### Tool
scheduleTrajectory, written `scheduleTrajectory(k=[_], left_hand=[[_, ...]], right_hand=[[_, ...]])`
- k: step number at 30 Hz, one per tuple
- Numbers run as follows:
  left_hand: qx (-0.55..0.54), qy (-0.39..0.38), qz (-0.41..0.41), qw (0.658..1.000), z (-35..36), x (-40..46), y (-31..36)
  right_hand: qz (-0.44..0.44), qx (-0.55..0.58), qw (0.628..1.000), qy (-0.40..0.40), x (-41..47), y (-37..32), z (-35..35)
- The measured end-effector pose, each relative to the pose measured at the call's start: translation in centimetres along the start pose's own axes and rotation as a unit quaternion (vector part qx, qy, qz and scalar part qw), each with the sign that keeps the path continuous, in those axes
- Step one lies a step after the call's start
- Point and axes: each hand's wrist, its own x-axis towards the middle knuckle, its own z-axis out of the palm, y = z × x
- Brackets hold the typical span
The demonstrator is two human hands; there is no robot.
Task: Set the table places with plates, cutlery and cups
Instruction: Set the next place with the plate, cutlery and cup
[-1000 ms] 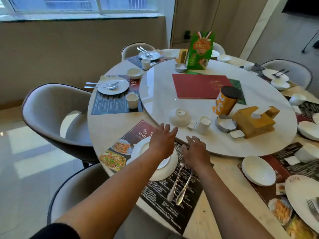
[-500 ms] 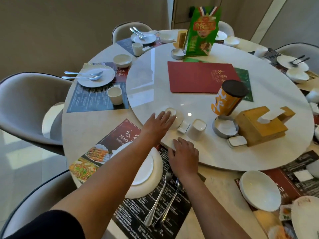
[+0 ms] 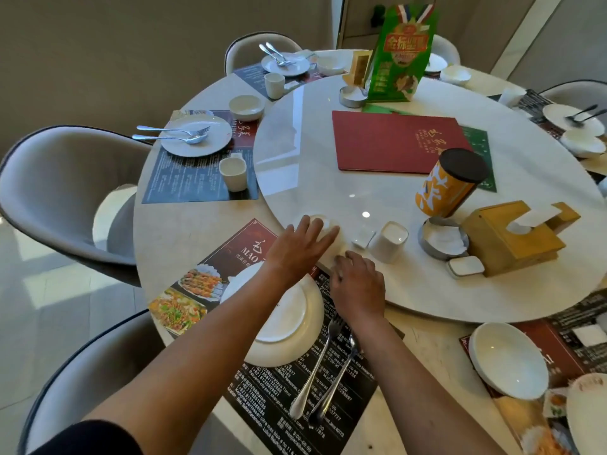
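The left hand [image 3: 297, 249] lies with straight, spread fingers over a small white upturned bowl [image 3: 323, 224] at the near edge of the turntable [image 3: 410, 198], covering most of it. The right hand [image 3: 358, 285] rests just beside it on the turntable's rim, fingers bent; whether it holds anything cannot be told. Below the hands, a white plate [image 3: 289, 326] sits on a dark placemat [image 3: 279, 399], with a fork [image 3: 317, 359] and spoon [image 3: 335, 379] lying alongside. A white cup [image 3: 389, 241] stands right of the bowl.

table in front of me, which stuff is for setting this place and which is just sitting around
For the job:
plate
fork
spoon
small white bowl under the left hand
white cup

Lying about:
red menu
orange canister
wooden tissue box
green carton
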Motion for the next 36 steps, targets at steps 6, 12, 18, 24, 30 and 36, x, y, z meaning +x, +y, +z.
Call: scheduleTrajectory(k=[6,12,18,24,30,36], left_hand=[[-0.15,0.061,-0.18,0.97,-2.3,-1.1,-2.6],[-0.39,0.055,-0.538,0.745,-2.5,-2.5,-6.1],[-0.53,-0.004,-0.674,0.515,0.8,-3.8,-8.0],[-0.558,-0.025,-0.687,0.465,2.7,-3.8,-7.7],[-0.486,-0.072,-0.694,0.525,2.4,-3.9,-8.0],[-0.474,-0.089,-0.68,0.552,2.1,-4.1,-8.0]], right_hand=[[-0.046,0.008,0.998,-0.033,1.9,-2.9,-0.7],[-0.058,-0.012,0.997,-0.054,3.1,-5.2,0.5],[-0.057,0.01,0.998,-0.034,2.7,-4.7,1.5],[-0.054,0.006,0.998,-0.036,2.7,-4.6,1.9],[-0.062,0.002,0.997,-0.043,2.4,-4.4,2.2],[-0.067,0.002,0.996,-0.057,2.5,-4.3,2.0]])
